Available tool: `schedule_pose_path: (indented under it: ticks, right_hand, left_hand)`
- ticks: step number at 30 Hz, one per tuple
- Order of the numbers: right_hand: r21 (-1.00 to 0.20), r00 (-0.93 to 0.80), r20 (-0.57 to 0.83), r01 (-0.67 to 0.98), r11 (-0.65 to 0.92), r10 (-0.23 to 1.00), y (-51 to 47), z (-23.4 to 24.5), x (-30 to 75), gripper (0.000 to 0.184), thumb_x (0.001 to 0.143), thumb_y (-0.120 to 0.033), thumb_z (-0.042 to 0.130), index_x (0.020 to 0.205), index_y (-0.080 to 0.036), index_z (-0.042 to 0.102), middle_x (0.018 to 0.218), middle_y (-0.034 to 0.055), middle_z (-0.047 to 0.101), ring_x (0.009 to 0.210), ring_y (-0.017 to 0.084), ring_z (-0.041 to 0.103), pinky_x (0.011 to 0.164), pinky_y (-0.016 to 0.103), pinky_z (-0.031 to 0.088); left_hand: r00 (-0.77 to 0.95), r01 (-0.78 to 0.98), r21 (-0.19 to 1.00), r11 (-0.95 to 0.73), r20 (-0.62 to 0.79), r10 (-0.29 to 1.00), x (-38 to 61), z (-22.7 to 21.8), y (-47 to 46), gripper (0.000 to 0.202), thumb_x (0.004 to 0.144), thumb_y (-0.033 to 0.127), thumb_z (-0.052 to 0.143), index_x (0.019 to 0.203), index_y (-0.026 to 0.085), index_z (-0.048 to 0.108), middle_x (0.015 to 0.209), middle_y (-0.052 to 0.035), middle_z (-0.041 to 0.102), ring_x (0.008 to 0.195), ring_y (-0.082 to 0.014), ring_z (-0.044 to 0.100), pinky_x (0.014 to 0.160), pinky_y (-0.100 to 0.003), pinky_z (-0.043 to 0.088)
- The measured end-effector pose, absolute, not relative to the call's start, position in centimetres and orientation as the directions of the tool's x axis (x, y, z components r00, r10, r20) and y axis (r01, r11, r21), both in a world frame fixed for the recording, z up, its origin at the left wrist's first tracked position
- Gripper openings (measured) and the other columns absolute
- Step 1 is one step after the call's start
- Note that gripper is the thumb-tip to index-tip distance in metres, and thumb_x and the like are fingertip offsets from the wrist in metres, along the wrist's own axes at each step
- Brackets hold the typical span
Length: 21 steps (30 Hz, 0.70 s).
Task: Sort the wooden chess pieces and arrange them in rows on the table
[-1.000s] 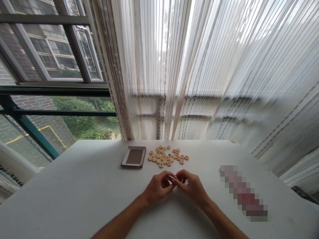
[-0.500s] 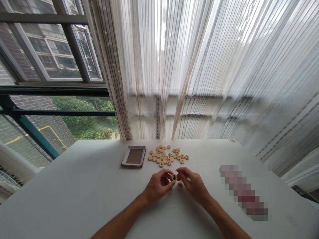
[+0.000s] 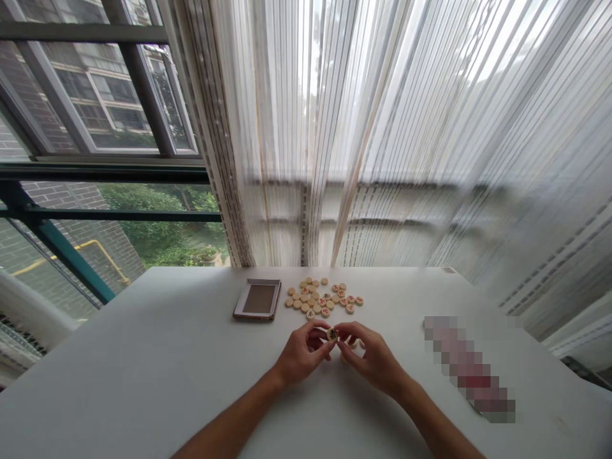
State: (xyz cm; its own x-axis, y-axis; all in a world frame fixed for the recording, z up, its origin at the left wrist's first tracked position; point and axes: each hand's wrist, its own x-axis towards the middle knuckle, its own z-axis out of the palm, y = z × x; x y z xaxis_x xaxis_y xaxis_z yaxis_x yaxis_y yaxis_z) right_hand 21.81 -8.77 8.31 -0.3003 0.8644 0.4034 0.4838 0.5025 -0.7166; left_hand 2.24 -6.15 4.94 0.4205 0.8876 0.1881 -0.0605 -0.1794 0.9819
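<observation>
A round wooden Chinese chess piece [image 3: 332,335] with a black character faces me, lifted above the table. My left hand [image 3: 303,352] pinches its left side between thumb and fingers. The thumb and index fingertip of my right hand [image 3: 375,357] close on its right edge. Beneath my right hand lie a few more pieces, mostly covered by the fingers. Beyond my hands, several Chinese chess pieces [image 3: 317,308] are spread in a loose cluster; some show red characters, a few black, and many are blank side up.
An open shallow box [image 3: 259,299] with a brown inside stands left of the cluster on the white table [image 3: 191,382]. A pixelated, reddish flat item [image 3: 471,370] lies to the right. Sheer curtains [image 3: 382,127] and a window border the table's far edge.
My right hand has moved left, and its thumb and index finger have closed on the held piece. The red-marked piece beneath that hand has become mostly hidden.
</observation>
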Motion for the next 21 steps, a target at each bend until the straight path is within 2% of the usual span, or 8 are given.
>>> schedule_pose_path:
  ticks: [7,15,21]
  right_hand:
    - [-0.729,-0.286,0.412,0.465,0.502,0.865,-8.5,8.0,21.5,0.017,0.089,-0.024,0.063,0.106,-0.024,0.065,0.096,0.0023,0.07,0.079,0.015,0.064,0.071,0.026,0.054]
    - [-0.727,-0.293,0.44,0.439,0.528,0.849,-8.8,7.5,20.9,0.016,0.089,-0.022,0.063,0.104,-0.023,0.066,0.091,0.0024,0.069,0.078,0.015,0.064,0.071,0.027,0.054]
    - [-0.705,-0.293,0.424,0.487,0.516,0.857,-9.1,7.0,20.2,0.017,0.084,-0.018,0.067,0.1,-0.024,0.066,0.087,0.0009,0.07,0.073,0.015,0.064,0.071,0.028,0.052]
  left_hand:
    - [0.466,-0.134,0.983,-0.126,0.175,0.867,2.0,4.9,-5.9,0.037,0.085,0.037,0.069,0.113,0.014,0.058,0.092,-0.0107,0.074,0.067,-0.016,0.069,0.068,-0.03,0.056]
    - [0.446,-0.166,0.983,-0.079,0.146,0.883,1.9,4.6,-5.4,0.033,0.081,0.036,0.074,0.099,0.013,0.058,0.082,-0.0092,0.074,0.063,-0.0153,0.068,0.06,-0.026,0.055]
    - [0.431,-0.167,0.985,-0.047,0.116,0.895,1.9,4.4,-5.5,0.032,0.078,0.036,0.077,0.085,0.013,0.055,0.077,-0.0091,0.074,0.062,-0.0156,0.068,0.058,-0.025,0.053]
